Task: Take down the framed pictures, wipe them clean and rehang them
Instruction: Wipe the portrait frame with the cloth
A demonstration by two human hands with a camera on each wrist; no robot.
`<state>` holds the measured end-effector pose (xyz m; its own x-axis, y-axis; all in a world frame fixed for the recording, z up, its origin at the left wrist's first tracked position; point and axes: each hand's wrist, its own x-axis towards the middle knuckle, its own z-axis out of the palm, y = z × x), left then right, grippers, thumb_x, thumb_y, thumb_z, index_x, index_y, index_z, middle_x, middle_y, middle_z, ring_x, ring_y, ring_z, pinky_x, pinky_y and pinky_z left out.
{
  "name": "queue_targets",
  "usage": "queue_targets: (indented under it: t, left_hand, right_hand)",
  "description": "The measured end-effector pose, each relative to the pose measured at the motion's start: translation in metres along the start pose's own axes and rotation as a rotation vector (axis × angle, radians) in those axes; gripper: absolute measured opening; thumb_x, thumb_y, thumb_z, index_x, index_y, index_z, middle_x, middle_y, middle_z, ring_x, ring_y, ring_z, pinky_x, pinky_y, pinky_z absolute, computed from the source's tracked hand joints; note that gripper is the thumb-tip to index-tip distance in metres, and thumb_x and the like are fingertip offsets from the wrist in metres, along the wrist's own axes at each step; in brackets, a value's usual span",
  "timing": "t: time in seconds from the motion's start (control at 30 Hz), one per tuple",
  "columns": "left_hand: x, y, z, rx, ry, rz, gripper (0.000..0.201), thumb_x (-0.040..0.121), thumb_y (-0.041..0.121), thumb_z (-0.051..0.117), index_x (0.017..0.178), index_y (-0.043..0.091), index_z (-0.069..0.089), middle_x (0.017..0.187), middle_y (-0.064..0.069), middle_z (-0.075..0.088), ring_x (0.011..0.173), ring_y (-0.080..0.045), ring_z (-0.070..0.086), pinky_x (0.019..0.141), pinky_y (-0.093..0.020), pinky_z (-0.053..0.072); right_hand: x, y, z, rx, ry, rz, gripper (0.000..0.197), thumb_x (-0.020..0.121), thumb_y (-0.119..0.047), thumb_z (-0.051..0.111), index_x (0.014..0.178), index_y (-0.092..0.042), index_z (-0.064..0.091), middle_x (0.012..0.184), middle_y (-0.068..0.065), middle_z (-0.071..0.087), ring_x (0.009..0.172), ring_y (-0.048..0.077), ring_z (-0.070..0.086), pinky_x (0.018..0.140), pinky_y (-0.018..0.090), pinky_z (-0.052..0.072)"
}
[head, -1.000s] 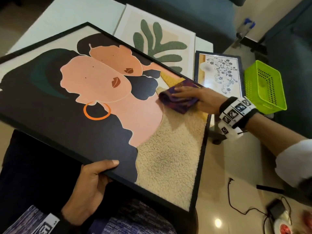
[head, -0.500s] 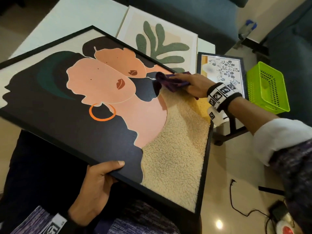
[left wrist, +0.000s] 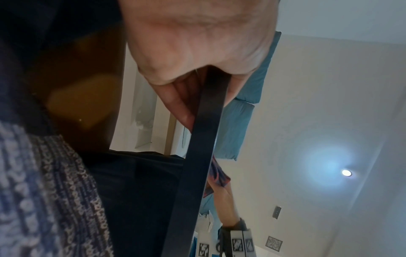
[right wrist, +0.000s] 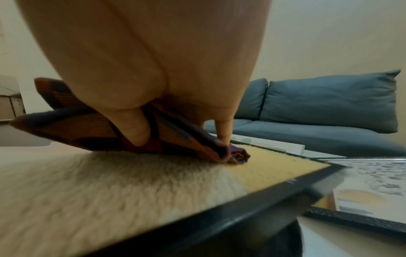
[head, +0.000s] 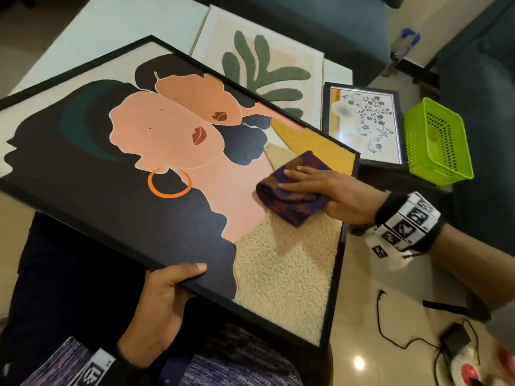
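Observation:
A large black-framed picture point(head: 111, 204) of two faces lies tilted across my lap. My left hand point(head: 161, 302) grips its near frame edge point(left wrist: 197, 165), thumb on the front and fingers curled underneath. My right hand point(head: 328, 188) holds a folded purple cloth point(head: 289, 201) pressed on the picture's right part, where the pink area meets the cream fleece. Its fingers lie flat on top. In the right wrist view the thumb point(right wrist: 136, 130) is tucked into a fold of the cloth point(right wrist: 87, 128).
A white-framed plant picture point(head: 267, 65) and a small dark-framed floral picture point(head: 365, 121) lie on the white table point(head: 125, 20) beyond. A green plastic basket point(head: 437, 143) stands to the right. A cable and power strip point(head: 459, 366) lie on the floor. Behind is a blue sofa point(right wrist: 329, 107).
My right hand swept the cloth up toward the dark patch by the faces, then back down onto the pink and fleece area. My left hand kept its grip.

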<state>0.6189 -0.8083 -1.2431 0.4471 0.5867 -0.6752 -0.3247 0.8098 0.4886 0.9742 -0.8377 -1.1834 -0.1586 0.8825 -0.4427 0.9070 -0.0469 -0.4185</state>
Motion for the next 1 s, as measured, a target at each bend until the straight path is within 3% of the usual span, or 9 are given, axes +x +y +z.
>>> queue_targets:
  t: [0.13, 0.33, 0.43, 0.53, 0.6, 0.7, 0.8, 0.9, 1.0]
  left_hand:
    - [-0.002, 0.0, 0.002, 0.012, -0.008, -0.035, 0.028, 0.071, -0.001, 0.065, 0.098, -0.003, 0.073, 0.083, -0.015, 0.075, 0.065, -0.027, 0.074, 0.056, -0.031, 0.063]
    - [-0.001, 0.0, -0.001, 0.037, 0.016, -0.027, 0.04, 0.07, 0.002, 0.067, 0.109, -0.006, 0.07, 0.084, -0.013, 0.074, 0.067, -0.025, 0.074, 0.058, -0.029, 0.063]
    - [-0.001, -0.001, -0.001, 0.045, 0.027, -0.026, 0.046, 0.07, 0.002, 0.067, 0.116, -0.006, 0.069, 0.089, -0.014, 0.074, 0.07, -0.025, 0.074, 0.059, -0.029, 0.064]
    - [0.0, 0.0, -0.001, 0.046, 0.026, -0.025, 0.049, 0.07, 0.002, 0.067, 0.118, -0.006, 0.067, 0.089, -0.015, 0.073, 0.07, -0.026, 0.074, 0.06, -0.03, 0.064]
    - [0.0, 0.0, -0.001, 0.053, 0.013, -0.017, 0.042, 0.07, 0.001, 0.067, 0.112, -0.004, 0.07, 0.087, -0.012, 0.075, 0.069, -0.024, 0.075, 0.06, -0.029, 0.064]
    - [-0.001, 0.001, -0.001, 0.066, -0.002, 0.005, 0.026, 0.07, 0.001, 0.066, 0.095, 0.004, 0.073, 0.084, -0.009, 0.076, 0.068, -0.021, 0.076, 0.059, -0.027, 0.063]
    - [-0.001, 0.001, -0.001, 0.064, -0.015, 0.003, 0.019, 0.071, 0.003, 0.065, 0.089, 0.005, 0.071, 0.081, -0.009, 0.076, 0.066, -0.021, 0.075, 0.057, -0.026, 0.062]
    - [-0.002, 0.0, 0.002, 0.063, -0.03, -0.021, 0.014, 0.078, 0.0, 0.063, 0.082, 0.006, 0.074, 0.076, -0.006, 0.076, 0.063, -0.018, 0.074, 0.055, -0.025, 0.061]
    - [0.0, -0.002, 0.001, 0.102, -0.031, -0.019, 0.039, 0.09, -0.002, 0.058, 0.061, 0.014, 0.079, 0.073, -0.003, 0.074, 0.061, -0.016, 0.073, 0.055, -0.025, 0.061]
  right_hand:
    - [-0.034, 0.009, 0.01, -0.005, 0.084, 0.06, 0.071, 0.086, -0.013, 0.048, 0.15, -0.043, 0.042, 0.162, -0.017, 0.03, 0.153, 0.007, 0.019, 0.124, 0.031, 0.014]
    - [-0.044, 0.061, 0.005, 0.006, 0.302, 0.37, 0.084, 0.069, -0.014, 0.039, 0.149, -0.04, 0.046, 0.161, -0.008, 0.036, 0.151, 0.017, 0.029, 0.125, 0.047, 0.023]
    - [-0.037, 0.078, -0.005, 0.009, 0.319, 0.477, 0.08, 0.072, -0.02, 0.04, 0.149, -0.041, 0.046, 0.161, -0.008, 0.036, 0.151, 0.02, 0.031, 0.125, 0.045, 0.022]
    - [-0.025, 0.089, -0.016, 0.049, 0.313, 0.498, 0.072, 0.082, -0.012, 0.045, 0.148, -0.042, 0.046, 0.162, -0.005, 0.036, 0.147, 0.025, 0.036, 0.123, 0.042, 0.025]
    - [-0.018, 0.095, -0.022, 0.068, 0.332, 0.545, 0.069, 0.092, -0.003, 0.048, 0.149, -0.042, 0.045, 0.162, -0.004, 0.036, 0.142, 0.03, 0.04, 0.119, 0.041, 0.028]
    - [-0.016, 0.096, -0.023, 0.108, 0.357, 0.582, 0.066, 0.096, -0.002, 0.048, 0.145, -0.046, 0.048, 0.16, -0.006, 0.038, 0.141, 0.03, 0.041, 0.118, 0.039, 0.029]
    - [-0.029, 0.086, -0.012, 0.176, 0.334, 0.555, 0.073, 0.092, 0.007, 0.044, 0.146, -0.042, 0.05, 0.16, -0.011, 0.036, 0.15, 0.019, 0.029, 0.123, 0.033, 0.016]
    - [-0.051, 0.059, 0.005, 0.249, 0.335, 0.532, 0.078, 0.084, 0.01, 0.042, 0.148, -0.033, 0.049, 0.16, -0.01, 0.034, 0.151, 0.007, 0.019, 0.12, 0.024, 0.006]
    - [-0.075, 0.032, 0.025, 0.325, 0.344, 0.474, 0.079, 0.074, -0.006, 0.04, 0.148, -0.032, 0.049, 0.158, -0.015, 0.031, 0.147, 0.0, 0.015, 0.122, 0.027, 0.005]
